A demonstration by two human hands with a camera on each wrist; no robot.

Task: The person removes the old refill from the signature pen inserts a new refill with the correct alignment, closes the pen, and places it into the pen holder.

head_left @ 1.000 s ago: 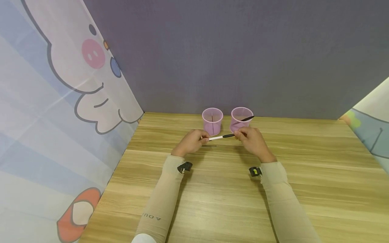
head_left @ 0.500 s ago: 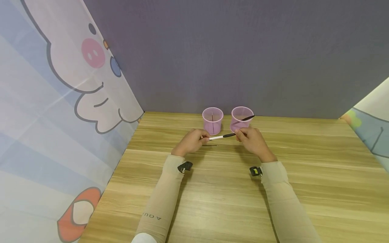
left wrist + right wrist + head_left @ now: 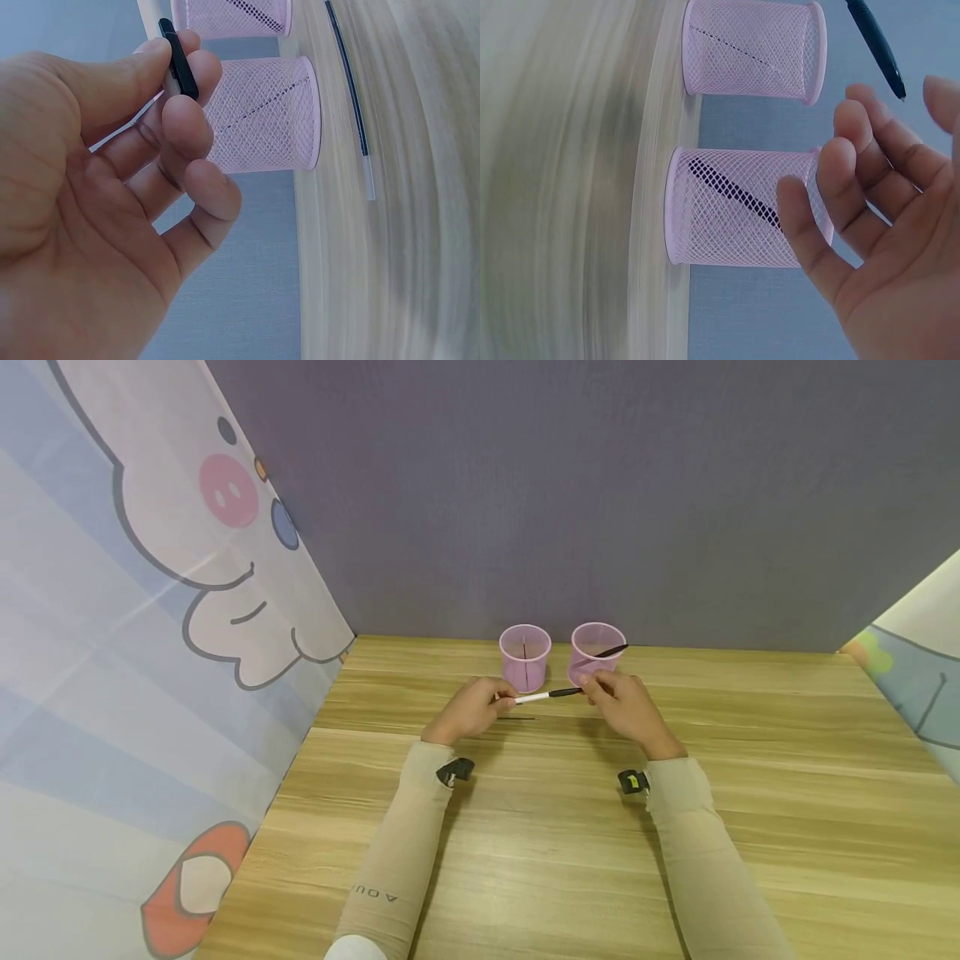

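My left hand [image 3: 471, 708] pinches the clip end of a pen [image 3: 534, 697] between thumb and fingers. The pen has a white barrel, a dark grip section and a black clip, and points right above the table. My right hand [image 3: 624, 708] is close to the pen's tip; in the right wrist view its thumb and fingers stand apart, with the dark tip [image 3: 881, 52] near the gap between them. Below the pen, a thin dark pen refill [image 3: 350, 86] with a clear end lies on the table.
Two pink mesh pen cups stand behind the hands. The left cup [image 3: 513, 675] holds a thin dark stick; the right cup [image 3: 576, 670] holds a thicker black pen-like piece [image 3: 612, 652] leaning out over its rim. A grey panel [image 3: 570, 502] rises behind the wooden table [image 3: 540, 843].
Both hands and the pen stay nearly in place. The right hand's fingertips have shifted very slightly at the pen's tip.
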